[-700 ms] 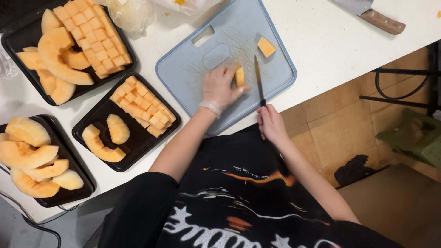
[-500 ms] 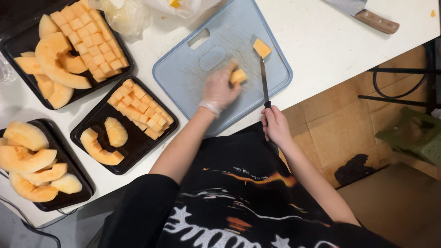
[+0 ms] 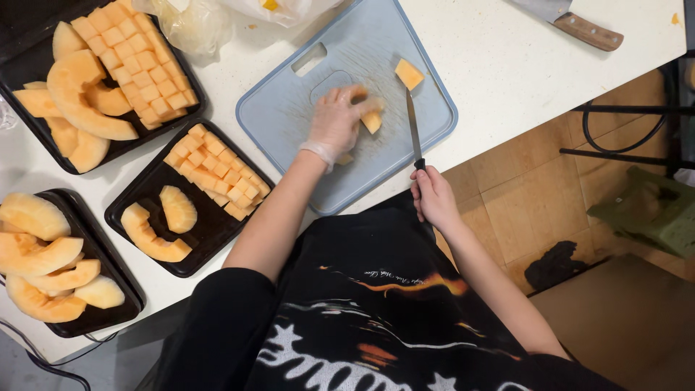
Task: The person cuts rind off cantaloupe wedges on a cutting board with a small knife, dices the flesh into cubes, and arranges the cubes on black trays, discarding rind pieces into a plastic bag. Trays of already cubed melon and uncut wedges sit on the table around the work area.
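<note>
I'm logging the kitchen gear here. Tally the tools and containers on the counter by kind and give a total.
Black trays: 3, at the far left, in the middle and at the top left
Knives: 2, one in the right hand, blade over the board, one with a wooden handle at the counter's edge
Blue cutting board: 1
Total: 6

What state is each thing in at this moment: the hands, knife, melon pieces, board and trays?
left hand: gloved, pressing a melon piece on the cutting board.
right hand: bare, gripping the knife, blade over the board.
melon cube: loose on the board, apart from the hand.
middle tray: cubes plus two peeled wedges.
upper tray: cubes and wedges.
lower-left tray: peeled wedges only.
second knife: lying unused on the table.
</note>
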